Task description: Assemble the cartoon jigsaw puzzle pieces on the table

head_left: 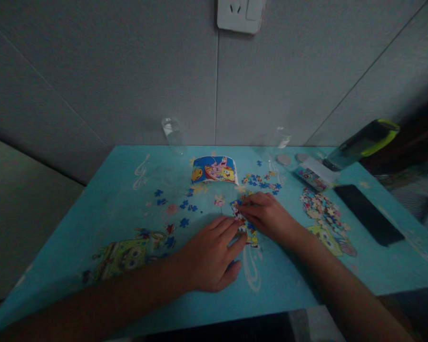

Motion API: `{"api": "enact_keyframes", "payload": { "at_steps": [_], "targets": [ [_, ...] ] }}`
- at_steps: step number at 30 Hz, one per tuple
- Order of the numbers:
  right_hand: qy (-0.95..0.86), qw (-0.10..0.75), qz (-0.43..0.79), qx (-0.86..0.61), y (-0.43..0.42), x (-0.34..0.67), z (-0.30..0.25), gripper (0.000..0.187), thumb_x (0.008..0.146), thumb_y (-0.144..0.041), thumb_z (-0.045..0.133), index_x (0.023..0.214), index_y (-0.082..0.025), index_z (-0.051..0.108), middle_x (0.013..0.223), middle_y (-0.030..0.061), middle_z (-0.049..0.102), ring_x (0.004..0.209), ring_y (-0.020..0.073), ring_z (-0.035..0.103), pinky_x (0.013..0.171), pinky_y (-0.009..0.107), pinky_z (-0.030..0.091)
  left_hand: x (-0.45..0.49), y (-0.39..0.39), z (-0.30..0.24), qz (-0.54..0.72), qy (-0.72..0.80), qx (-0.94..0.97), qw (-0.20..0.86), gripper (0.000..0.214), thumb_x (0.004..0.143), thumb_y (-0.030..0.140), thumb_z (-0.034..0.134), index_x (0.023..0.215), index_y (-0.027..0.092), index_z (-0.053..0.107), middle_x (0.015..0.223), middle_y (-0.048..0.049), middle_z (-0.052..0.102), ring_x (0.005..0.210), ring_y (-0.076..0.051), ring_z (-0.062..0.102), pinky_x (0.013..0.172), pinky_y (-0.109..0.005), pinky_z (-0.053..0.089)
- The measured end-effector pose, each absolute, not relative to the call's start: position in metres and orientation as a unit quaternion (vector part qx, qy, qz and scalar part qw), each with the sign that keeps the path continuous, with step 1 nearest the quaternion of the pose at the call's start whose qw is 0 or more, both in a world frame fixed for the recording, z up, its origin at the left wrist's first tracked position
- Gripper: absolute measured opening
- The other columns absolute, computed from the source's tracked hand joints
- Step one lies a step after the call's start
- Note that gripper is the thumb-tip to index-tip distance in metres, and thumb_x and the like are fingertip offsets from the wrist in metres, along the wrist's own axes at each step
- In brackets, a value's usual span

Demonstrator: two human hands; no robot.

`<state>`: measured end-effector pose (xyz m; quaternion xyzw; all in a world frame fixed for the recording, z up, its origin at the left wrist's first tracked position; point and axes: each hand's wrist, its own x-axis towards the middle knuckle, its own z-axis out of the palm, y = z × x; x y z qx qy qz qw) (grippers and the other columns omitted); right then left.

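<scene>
A partly joined jigsaw (252,236) lies central on the table (281,285), the left hand (211,254) at its left, grip loosely spread, and the right hand (269,214) at its far part, grip narrowed, whether on a piece indiscernible.

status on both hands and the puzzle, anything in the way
Right hand: fingertips at the puzzle section. Left hand: fingers spread over its left side, hiding part. Loose blue pieces farther left.

The puzzle pieces (251,235) show blue, yellow, perhaps red.
</scene>
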<state>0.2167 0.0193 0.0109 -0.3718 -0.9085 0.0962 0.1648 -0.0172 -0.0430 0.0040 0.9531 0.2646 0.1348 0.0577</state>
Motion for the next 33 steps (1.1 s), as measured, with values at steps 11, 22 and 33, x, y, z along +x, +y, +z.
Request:
{"api": "enact_keyframes", "payload": {
  "at_steps": [11, 22, 33],
  "targets": [
    [-0.915, 0.166, 0.076, -0.36, 0.026, 0.217, 0.006, 0.023, 0.099, -0.031, 0.061, 0.117, -0.027, 0.074, 0.114, 0.0073, 0.071, 0.105, 0.0239, 0.062, 0.091, 0.041, 0.045, -0.015, -0.046, -0.005, 0.134, 0.281, 0.95, -0.004, 0.062, 0.101, 0.052, 0.041, 0.138, 0.004, 0.053, 0.146, -0.0233, 0.051, 0.137, -0.037, 0.047, 0.117, -0.05, 0.036],
    [-0.927, 0.155, 0.053, -0.338, 0.032, 0.218, 0.014, 0.023, 0.1, -0.037, 0.058, 0.113, -0.028, 0.075, 0.114, 0.0061, 0.071, 0.105, 0.0223, 0.063, 0.094, 0.043, 0.038, -0.015, -0.049, -0.007, 0.133, 0.28, 0.95, -0.035, 0.061, 0.102, 0.052, 0.039, 0.138, 0.005, 0.053, 0.146, -0.0218, 0.052, 0.136, -0.036, 0.048, 0.117, -0.052, 0.032],
    [-0.94, 0.134, 0.017, -0.314, 0.029, 0.216, 0.011, 0.025, 0.102, -0.033, 0.055, 0.12, -0.027, 0.071, 0.117, 0.0057, 0.072, 0.109, 0.0226, 0.064, 0.101, 0.046, 0.036, -0.015, -0.049, -0.008, 0.138, 0.285, 0.948, -0.031, 0.059, 0.102, 0.051, 0.04, 0.139, 0.006, 0.053, 0.145, -0.0208, 0.053, 0.138, -0.035, 0.046, 0.118, -0.051, 0.03]
  ]
}}
